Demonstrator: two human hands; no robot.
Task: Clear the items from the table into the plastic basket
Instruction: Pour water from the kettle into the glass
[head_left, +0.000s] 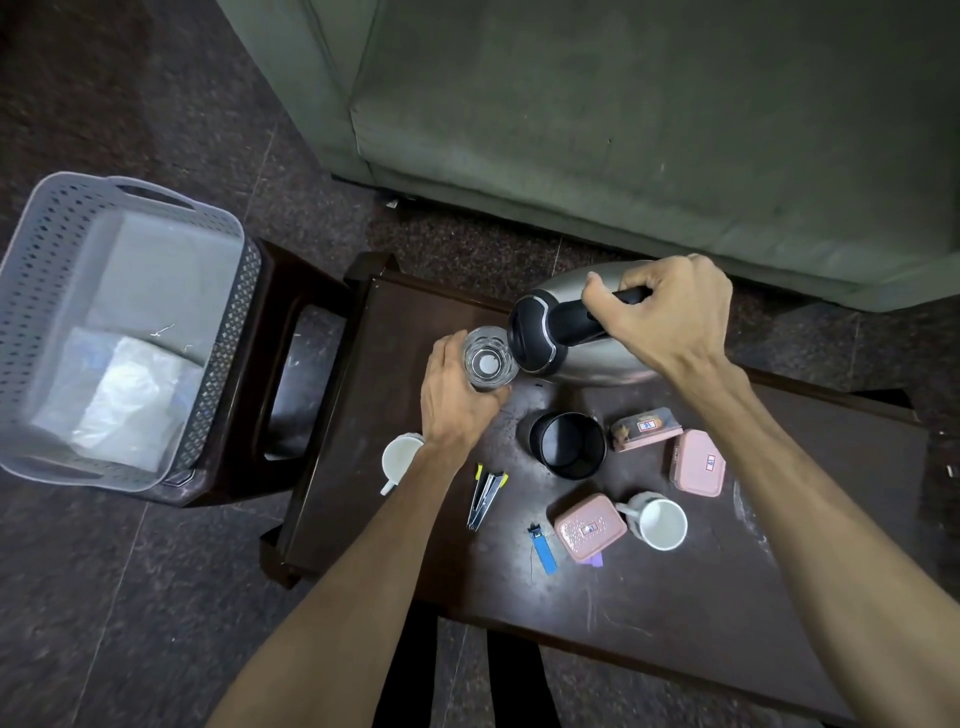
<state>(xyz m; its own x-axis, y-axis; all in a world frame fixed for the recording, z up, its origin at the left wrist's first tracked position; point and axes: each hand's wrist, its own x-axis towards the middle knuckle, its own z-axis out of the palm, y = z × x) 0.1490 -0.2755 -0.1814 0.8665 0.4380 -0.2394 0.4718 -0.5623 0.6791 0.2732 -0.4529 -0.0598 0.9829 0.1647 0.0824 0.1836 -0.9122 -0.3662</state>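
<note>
Gripping flask (582, 332) handle and glass (491, 358).

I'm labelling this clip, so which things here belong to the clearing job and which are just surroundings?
Job: plastic basket; steel flask, gripped by the right hand; glass, held by the left hand; two white mugs; three pink boxes; black cup; stapler; blue strip; table.

Surroundings: green sofa; stool under the basket.
</note>
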